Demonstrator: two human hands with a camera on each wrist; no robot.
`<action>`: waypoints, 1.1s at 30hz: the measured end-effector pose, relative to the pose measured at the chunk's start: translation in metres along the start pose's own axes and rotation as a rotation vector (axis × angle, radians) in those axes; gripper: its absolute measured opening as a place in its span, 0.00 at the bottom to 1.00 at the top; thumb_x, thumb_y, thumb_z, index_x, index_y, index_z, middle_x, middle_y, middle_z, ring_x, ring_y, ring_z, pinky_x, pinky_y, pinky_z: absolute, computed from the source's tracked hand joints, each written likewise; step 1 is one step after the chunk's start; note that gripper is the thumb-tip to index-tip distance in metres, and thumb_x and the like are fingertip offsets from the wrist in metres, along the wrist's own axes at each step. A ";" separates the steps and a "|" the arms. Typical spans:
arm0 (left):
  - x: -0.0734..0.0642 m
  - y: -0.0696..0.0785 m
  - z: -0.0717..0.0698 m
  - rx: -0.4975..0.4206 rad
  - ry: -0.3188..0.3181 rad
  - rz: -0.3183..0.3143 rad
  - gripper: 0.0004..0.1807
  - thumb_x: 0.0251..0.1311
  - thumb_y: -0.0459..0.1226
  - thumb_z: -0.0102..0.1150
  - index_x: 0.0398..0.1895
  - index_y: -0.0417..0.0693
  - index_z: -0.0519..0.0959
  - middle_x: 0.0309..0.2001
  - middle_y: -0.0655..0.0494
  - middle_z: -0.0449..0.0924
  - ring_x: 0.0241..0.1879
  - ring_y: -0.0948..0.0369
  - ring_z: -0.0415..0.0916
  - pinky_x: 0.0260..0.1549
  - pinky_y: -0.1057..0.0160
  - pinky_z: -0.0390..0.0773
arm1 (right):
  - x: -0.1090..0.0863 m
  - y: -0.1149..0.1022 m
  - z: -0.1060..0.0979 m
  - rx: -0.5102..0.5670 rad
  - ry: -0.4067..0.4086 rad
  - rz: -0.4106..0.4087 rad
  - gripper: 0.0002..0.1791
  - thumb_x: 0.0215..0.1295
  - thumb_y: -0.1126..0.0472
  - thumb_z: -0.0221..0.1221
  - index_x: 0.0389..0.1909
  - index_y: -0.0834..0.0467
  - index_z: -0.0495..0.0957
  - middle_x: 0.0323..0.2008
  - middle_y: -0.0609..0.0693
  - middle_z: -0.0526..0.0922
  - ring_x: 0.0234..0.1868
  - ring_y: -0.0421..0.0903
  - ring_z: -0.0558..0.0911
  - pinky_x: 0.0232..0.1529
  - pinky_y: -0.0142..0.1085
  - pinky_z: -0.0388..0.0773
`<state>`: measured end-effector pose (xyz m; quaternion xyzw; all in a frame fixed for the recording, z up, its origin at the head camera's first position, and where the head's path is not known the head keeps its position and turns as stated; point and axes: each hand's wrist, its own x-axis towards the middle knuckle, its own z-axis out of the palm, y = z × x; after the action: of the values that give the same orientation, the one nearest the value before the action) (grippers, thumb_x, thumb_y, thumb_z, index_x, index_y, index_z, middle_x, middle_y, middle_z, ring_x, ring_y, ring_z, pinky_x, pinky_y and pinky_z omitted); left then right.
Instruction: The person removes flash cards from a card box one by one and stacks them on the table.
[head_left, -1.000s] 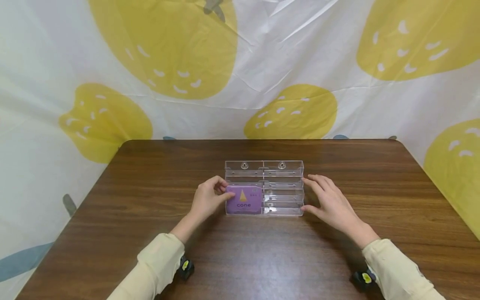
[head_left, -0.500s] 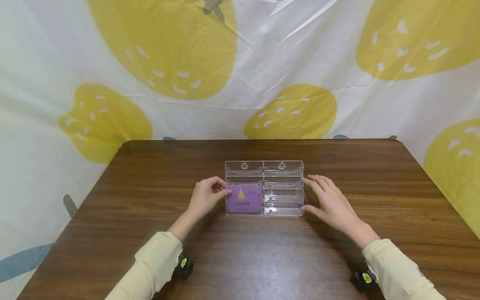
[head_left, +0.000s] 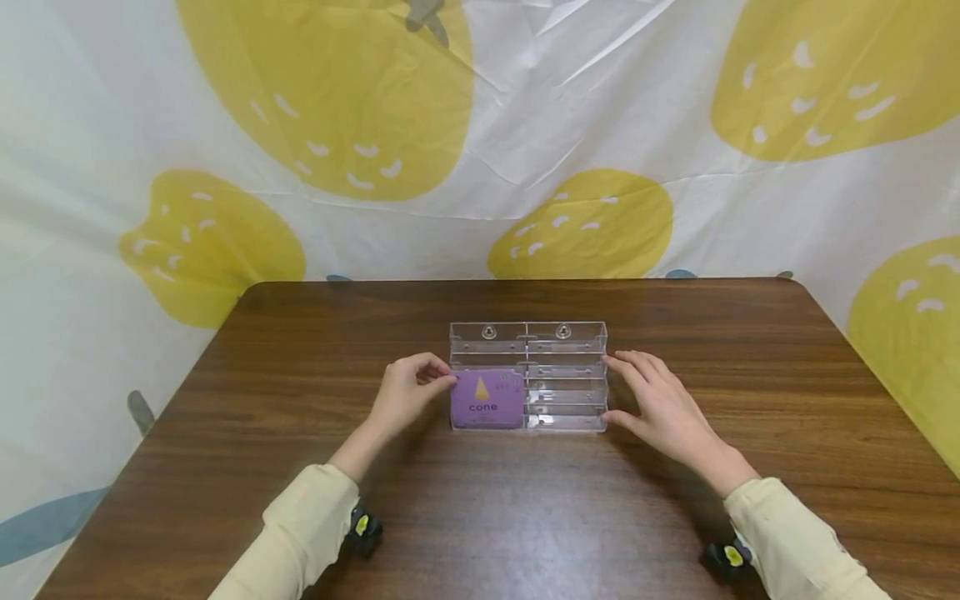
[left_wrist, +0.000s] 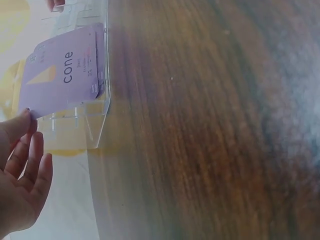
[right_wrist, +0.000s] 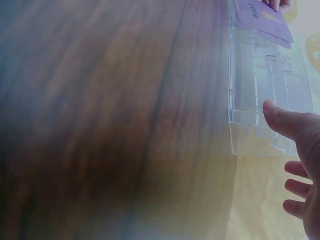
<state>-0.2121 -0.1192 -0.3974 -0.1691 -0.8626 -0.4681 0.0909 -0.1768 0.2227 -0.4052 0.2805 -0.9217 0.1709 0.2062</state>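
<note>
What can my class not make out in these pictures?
Small print on the purple front card: too small in the head view, blurred in the left wrist view.
Face of the card behind: mostly covered by the front card, left wrist view.
Most of the left hand: cut off by the top edge, right wrist view.

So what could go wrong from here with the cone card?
The card may bend or slip, as the left hand pinches just one corner. The second purple card close behind might shift along with it. The rack could slide if pushed, since the right hand has only its fingertips at one side.
</note>
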 end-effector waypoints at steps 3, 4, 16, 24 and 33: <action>0.000 0.000 -0.001 -0.005 -0.010 -0.008 0.03 0.50 0.31 0.64 0.26 0.40 0.79 0.26 0.51 0.81 0.25 0.62 0.76 0.28 0.67 0.77 | 0.000 0.000 0.001 -0.001 0.005 -0.006 0.42 0.39 0.55 0.72 0.57 0.65 0.67 0.53 0.62 0.70 0.56 0.59 0.66 0.55 0.52 0.62; 0.000 0.000 -0.001 -0.009 -0.013 -0.011 0.03 0.50 0.31 0.63 0.26 0.40 0.79 0.26 0.51 0.81 0.26 0.62 0.76 0.28 0.67 0.77 | 0.000 0.000 0.001 0.000 0.006 -0.008 0.42 0.39 0.55 0.72 0.57 0.65 0.67 0.53 0.62 0.70 0.55 0.59 0.66 0.55 0.52 0.62; 0.003 -0.001 -0.004 -0.146 -0.021 -0.059 0.04 0.54 0.30 0.60 0.30 0.35 0.78 0.29 0.46 0.80 0.27 0.61 0.74 0.29 0.69 0.74 | -0.001 0.001 0.001 -0.003 0.015 -0.021 0.42 0.39 0.54 0.72 0.57 0.64 0.67 0.51 0.61 0.72 0.55 0.60 0.66 0.55 0.52 0.62; 0.004 0.002 -0.003 -0.271 -0.012 -0.097 0.05 0.56 0.27 0.56 0.33 0.30 0.75 0.29 0.43 0.78 0.26 0.58 0.74 0.25 0.70 0.74 | -0.001 0.002 0.002 0.003 0.027 -0.036 0.42 0.39 0.54 0.71 0.57 0.65 0.67 0.51 0.61 0.72 0.54 0.59 0.67 0.55 0.51 0.62; 0.001 0.011 -0.003 -0.385 -0.019 -0.177 0.06 0.57 0.27 0.55 0.34 0.28 0.74 0.27 0.54 0.77 0.26 0.64 0.75 0.30 0.60 0.79 | -0.001 0.002 0.002 0.003 0.029 -0.038 0.42 0.39 0.54 0.71 0.57 0.65 0.67 0.50 0.60 0.72 0.54 0.59 0.67 0.55 0.52 0.62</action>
<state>-0.2093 -0.1160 -0.3867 -0.1112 -0.7694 -0.6289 0.0075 -0.1774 0.2241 -0.4075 0.2957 -0.9129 0.1724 0.2223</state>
